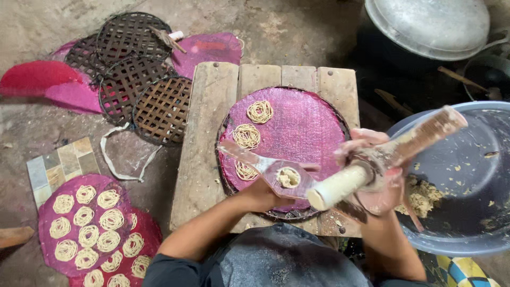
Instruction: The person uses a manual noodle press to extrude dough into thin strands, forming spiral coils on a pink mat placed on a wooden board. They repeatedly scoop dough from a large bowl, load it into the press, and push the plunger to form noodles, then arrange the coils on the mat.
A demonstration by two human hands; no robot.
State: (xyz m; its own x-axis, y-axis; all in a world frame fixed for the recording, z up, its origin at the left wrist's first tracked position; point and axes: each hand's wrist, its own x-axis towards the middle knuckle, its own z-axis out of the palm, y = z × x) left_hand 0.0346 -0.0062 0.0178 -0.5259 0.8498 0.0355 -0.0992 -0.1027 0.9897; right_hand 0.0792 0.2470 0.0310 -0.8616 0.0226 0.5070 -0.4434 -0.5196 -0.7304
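Her left hand [260, 194] grips a clear spatula [265, 166] carrying a noodle coil [288, 177] over the pink mat [305, 127] on the counter [204, 154]; the right hand [380, 183] clasps the wooden press [382, 157].

Wooden plank bench [204, 159] carries round pink mat [313, 127].

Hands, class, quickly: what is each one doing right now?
Left hand: closed on the handle of a clear flat paddle carrying a noodle coil.
Right hand: closed around the wooden dough press.
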